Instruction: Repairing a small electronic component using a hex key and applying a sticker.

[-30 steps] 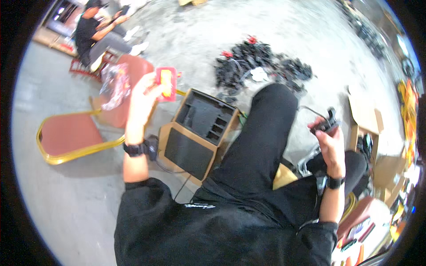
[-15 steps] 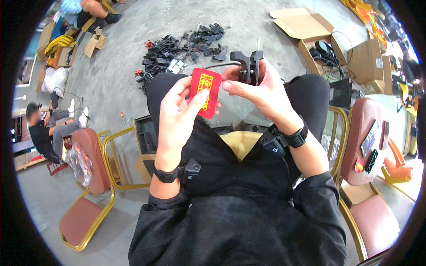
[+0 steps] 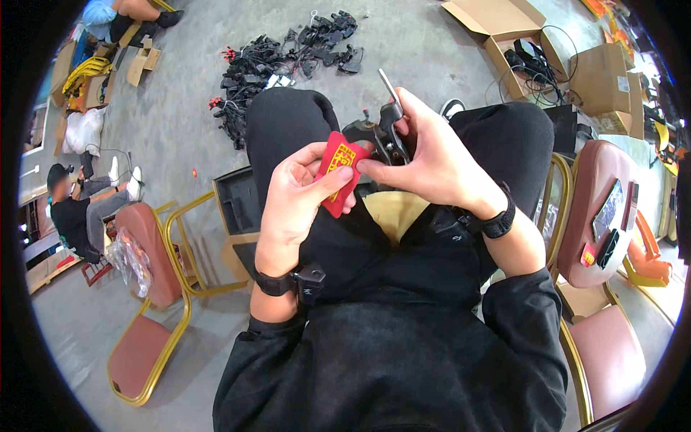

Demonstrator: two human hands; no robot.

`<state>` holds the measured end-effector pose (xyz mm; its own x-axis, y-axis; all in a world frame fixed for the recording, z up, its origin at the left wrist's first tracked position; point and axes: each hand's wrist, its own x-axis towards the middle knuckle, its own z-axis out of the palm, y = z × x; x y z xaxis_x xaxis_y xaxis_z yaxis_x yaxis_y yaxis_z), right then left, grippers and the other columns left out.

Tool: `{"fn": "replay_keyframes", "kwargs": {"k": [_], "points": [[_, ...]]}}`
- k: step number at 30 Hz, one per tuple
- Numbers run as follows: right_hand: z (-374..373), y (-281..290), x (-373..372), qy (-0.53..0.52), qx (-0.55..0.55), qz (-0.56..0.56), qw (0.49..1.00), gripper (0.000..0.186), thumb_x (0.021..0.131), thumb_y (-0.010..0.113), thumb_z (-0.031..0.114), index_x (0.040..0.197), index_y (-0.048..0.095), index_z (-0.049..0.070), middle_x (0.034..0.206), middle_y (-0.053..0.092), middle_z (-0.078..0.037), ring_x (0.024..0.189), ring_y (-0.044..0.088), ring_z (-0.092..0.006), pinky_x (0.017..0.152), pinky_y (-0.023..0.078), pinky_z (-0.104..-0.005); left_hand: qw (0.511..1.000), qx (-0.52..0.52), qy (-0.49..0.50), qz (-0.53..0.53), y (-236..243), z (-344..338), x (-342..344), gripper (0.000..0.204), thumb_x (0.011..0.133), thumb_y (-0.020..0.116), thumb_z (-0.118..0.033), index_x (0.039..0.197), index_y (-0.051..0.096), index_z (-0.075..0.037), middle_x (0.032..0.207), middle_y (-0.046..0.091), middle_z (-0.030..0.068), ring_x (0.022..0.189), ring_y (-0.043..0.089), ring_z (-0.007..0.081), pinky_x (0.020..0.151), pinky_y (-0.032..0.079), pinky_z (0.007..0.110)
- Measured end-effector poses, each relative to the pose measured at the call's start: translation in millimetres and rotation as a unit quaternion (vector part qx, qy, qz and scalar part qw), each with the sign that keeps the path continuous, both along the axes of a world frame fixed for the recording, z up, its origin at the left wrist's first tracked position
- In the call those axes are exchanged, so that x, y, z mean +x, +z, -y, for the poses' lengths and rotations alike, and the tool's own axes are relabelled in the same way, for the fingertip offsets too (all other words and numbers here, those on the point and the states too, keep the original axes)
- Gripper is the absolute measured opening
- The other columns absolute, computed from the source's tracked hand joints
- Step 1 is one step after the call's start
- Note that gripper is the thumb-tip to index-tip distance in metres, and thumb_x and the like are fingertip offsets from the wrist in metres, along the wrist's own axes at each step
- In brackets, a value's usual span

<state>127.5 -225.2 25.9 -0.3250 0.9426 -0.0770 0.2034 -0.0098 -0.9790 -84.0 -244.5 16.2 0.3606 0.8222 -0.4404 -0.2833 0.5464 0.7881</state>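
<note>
Between the thumb and fingers of my left hand is a small red packet with yellow print, tilted toward the right. My right hand is closed around a black forked part, which has joints in its middle and a flat grey bar sticking up. The right thumb tip reaches the packet's right edge, so the two things nearly meet above my lap. The fingers behind the black part are mostly hidden.
A heap of black cabled parts lies on the floor ahead. An open cardboard box with black gear stands far right. Chairs flank me; the right chair bears a phone and small items. Another person sits at left.
Both hands have come lower and closer together. The black part has tipped and turned in my right hand, and the red packet has tilted to the right. My view has shifted slightly.
</note>
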Motion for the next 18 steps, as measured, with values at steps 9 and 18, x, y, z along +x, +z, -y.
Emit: {"fn": "replay_keyframes", "kwargs": {"k": [9,18], "points": [[9,9,-8,0.075,0.022,0.025,0.997,0.042,0.076,0.076,0.009,0.098,0.041,0.000,0.079,0.053,-0.017,0.067,0.052,-0.0337,0.067,0.047,-0.0362,0.984,-0.130,-0.029,0.116,-16,12,-25,0.026,0.087,0.068,0.002,0.111,0.059,0.003,0.088,0.068,0.0125,0.063,0.065,0.0201,0.052,0.053,0.032],[-3,-3,-14,0.057,-0.081,-0.062,0.993,0.041,0.075,0.079,0.006,0.102,0.049,-0.002,0.080,0.061,-0.006,0.072,0.063,-0.0148,0.065,0.051,-0.0293,0.981,0.107,0.054,-0.153,-2,25,-11,0.043,0.085,0.072,-0.003,0.121,0.050,0.002,0.106,0.063,0.0121,0.085,0.065,0.0172,0.075,0.055,0.029]]}}
